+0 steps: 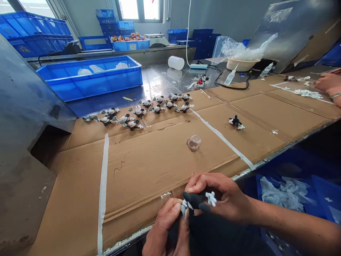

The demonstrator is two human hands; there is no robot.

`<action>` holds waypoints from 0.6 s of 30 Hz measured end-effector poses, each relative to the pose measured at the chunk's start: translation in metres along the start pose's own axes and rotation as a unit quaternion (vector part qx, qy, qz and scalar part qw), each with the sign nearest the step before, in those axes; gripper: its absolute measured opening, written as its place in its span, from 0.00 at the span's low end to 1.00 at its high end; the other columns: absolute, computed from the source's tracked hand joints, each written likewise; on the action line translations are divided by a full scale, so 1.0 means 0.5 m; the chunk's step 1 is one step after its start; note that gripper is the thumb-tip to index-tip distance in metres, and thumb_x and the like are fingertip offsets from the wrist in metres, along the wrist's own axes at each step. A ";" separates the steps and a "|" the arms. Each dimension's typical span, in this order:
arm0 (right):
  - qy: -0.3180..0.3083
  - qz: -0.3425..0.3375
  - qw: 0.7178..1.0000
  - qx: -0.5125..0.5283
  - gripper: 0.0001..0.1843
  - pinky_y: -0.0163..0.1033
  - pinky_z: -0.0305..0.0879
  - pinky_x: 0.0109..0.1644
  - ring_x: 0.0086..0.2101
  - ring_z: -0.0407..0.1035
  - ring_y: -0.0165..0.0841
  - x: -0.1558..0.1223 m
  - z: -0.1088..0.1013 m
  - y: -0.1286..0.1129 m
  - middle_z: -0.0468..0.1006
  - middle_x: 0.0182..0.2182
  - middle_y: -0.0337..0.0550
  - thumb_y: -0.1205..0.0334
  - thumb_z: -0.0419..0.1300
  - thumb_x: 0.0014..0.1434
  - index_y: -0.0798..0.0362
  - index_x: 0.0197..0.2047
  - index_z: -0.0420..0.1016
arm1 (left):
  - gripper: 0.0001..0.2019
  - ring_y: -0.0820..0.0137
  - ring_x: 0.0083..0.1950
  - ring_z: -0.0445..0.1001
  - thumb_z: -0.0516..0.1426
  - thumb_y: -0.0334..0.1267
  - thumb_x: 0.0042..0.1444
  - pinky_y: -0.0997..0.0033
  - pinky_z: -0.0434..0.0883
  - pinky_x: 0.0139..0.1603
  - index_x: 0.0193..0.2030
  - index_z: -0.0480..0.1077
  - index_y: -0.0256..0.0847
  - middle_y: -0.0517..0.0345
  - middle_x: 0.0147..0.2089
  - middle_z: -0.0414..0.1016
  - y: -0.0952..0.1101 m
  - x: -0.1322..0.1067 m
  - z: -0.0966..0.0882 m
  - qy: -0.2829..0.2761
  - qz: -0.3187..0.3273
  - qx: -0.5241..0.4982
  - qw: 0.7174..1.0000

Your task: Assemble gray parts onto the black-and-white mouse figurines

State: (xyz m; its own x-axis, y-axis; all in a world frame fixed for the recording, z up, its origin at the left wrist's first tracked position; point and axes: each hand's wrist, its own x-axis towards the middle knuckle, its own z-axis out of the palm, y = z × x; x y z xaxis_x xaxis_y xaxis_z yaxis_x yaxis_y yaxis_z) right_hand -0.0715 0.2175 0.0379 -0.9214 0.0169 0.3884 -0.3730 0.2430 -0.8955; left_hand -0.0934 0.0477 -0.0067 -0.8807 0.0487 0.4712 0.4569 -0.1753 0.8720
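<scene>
At the front edge of the table my right hand (226, 193) is closed around a small mouse figurine (196, 201). Its black head and round ears face me, and a white gloved hand sticks out to the right. With thumb and finger, my left hand (166, 227) pinches a small grey-and-white piece (183, 208) at the figurine's left side. Whether that piece is joined to the figurine or only pressed against it, I cannot tell. Farther back, several similar figurines (140, 112) lie in rows, with grey and white parts showing.
A small clear cup (194, 142) stands on the cardboard (149, 160) between white tape strips. One black-and-white figurine (236, 121) lies to the right. Behind are a blue crate (93, 80), a dropper bottle (230, 76) and a basket (243, 64). Another person's hand (327, 83) is at far right.
</scene>
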 end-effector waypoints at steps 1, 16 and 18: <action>0.000 0.003 1.000 -0.003 0.09 0.32 0.74 0.38 0.36 0.79 0.31 0.000 0.000 -0.001 0.83 0.36 0.47 0.61 0.71 0.63 0.54 0.42 0.77 | 0.10 0.70 0.44 0.84 0.66 0.26 0.61 0.75 0.79 0.53 0.48 0.80 0.40 0.58 0.45 0.84 0.000 0.000 0.000 0.001 0.002 -0.004 1.000; 0.005 0.009 1.000 0.005 0.10 0.34 0.73 0.39 0.36 0.78 0.32 -0.004 0.001 0.004 0.82 0.36 0.46 0.61 0.72 0.62 0.53 0.42 0.77 | 0.10 0.69 0.45 0.84 0.66 0.28 0.62 0.75 0.79 0.54 0.48 0.80 0.43 0.60 0.46 0.84 -0.002 0.000 0.002 -0.005 -0.005 -0.013 1.000; 0.003 0.008 1.000 0.005 0.09 0.34 0.74 0.39 0.36 0.78 0.32 -0.004 0.002 0.004 0.82 0.36 0.46 0.60 0.72 0.63 0.53 0.41 0.76 | 0.09 0.70 0.44 0.84 0.66 0.29 0.62 0.76 0.79 0.53 0.48 0.80 0.43 0.60 0.46 0.84 -0.003 0.000 0.002 0.000 -0.005 -0.004 1.000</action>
State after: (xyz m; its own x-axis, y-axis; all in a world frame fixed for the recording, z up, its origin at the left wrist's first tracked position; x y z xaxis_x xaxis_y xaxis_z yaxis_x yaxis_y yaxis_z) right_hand -0.0706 0.2172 0.0352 -0.9268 0.0273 0.3746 -0.3586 0.2319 -0.9042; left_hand -0.0940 0.0489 -0.0077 -0.8855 0.0500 0.4619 0.4465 -0.1834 0.8758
